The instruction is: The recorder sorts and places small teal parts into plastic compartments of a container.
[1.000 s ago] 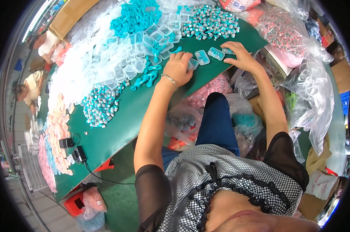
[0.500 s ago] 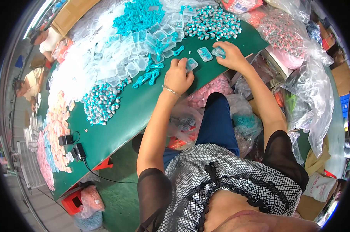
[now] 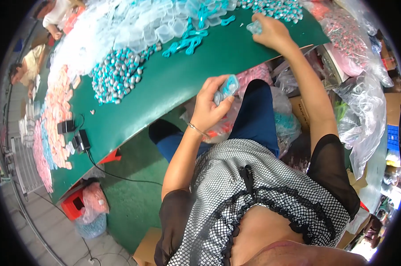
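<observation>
Clear plastic cases (image 3: 229, 86) with teal contents are in my left hand (image 3: 209, 106), its fingers wrapped round them. It looks like two held together, off the table's near edge and above my lap. My right hand (image 3: 275, 34) is over the green table, its fingers closed on another small clear case (image 3: 254, 27). To the left of it lie teal cords (image 3: 185, 43) in loose bundles. Beyond these spreads a large heap of open clear cases (image 3: 151, 26). A pile of teal and grey beads or small plugs (image 3: 117, 75) sits farther left.
More teal and grey pieces (image 3: 280, 9) lie at the table's far right. Pale pink pieces (image 3: 58, 111) and black adapters (image 3: 80, 141) with a cable are at the left. Filled plastic bags (image 3: 364, 111) crowd the right side. Two people (image 3: 32, 66) work at far left.
My left hand has drawn back from the table toward me with cases in it. The case that lay between my hands has left the table. The view has shifted downward.
</observation>
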The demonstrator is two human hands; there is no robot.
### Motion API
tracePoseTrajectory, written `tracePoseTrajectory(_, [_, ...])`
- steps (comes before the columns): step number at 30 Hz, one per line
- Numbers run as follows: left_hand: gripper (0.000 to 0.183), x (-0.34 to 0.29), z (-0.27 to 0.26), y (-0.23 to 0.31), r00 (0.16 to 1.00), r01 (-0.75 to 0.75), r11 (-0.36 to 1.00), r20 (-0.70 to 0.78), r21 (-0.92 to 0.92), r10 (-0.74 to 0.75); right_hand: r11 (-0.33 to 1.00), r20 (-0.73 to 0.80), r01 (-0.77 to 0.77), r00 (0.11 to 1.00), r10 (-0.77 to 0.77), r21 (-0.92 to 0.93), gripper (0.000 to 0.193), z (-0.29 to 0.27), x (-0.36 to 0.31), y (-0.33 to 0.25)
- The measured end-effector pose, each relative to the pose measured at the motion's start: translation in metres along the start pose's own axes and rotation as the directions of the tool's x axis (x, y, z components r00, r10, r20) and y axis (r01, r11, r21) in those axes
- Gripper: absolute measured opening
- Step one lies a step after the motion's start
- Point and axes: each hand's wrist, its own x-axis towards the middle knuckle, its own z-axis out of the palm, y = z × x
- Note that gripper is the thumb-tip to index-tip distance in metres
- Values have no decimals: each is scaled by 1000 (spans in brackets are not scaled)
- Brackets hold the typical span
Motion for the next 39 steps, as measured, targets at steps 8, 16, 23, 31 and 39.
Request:
tracePoseTrajectory(8, [45,-101,-5,-79,790,597,695,145,-400,-595,616,274,-141,954,-126,775,42,-19,-84,-72])
tracePoseTrajectory(16, [21,-138,14,-267,298,817,-9,435,-576,-850,561,869,-674,454,-197,480,38,205,-169,-84])
tracePoseTrajectory(23, [47,-154,62,-326,244,845,221,16,487,-970,954,961,-297,272,43,41,65,323,-189,-111])
tracePoseTrajectory(31, [66,-121,64,-285,332,942,334,-85,-13,-939,894,737,-424,649,191,141,60,413,-216,-40])
tracePoseTrajectory(39, [40,-110,-10,-114,712,691,662,436,-292,-551,773,651,-16,551,-523,634,30,239,-163,-79])
